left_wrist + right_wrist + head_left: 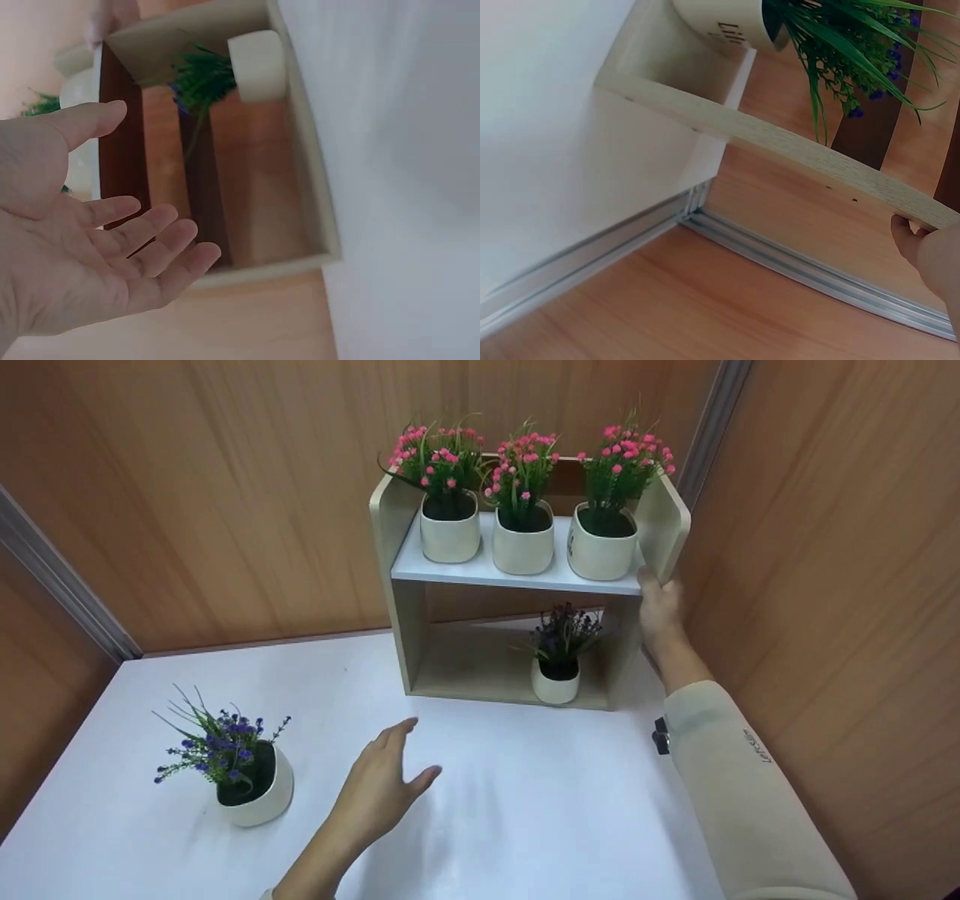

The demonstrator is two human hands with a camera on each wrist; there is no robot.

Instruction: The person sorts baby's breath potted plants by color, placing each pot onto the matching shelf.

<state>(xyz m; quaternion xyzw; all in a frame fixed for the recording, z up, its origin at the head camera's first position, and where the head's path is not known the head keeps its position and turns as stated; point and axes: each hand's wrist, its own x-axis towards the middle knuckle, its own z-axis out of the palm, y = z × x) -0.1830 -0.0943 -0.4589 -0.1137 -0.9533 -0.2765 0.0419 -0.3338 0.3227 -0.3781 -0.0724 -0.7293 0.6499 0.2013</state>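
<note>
My left hand hovers over the white table in front of a small two-tier wooden shelf, fingers spread, holding nothing. In the left wrist view the left palm shows, with relaxed fingers overlapping the shelf. My right hand grips the shelf's right side panel near the middle board. A white pot with purple flowers stands inside the lower tier at the right. On the upper board are three white pots with pink flowers: a left one, a middle one and a right one.
Another white pot with purple flowers stands on the table at the left. Wooden panels rise behind and at both sides, with metal strips at the corners. The right-hand panel is close to the right arm.
</note>
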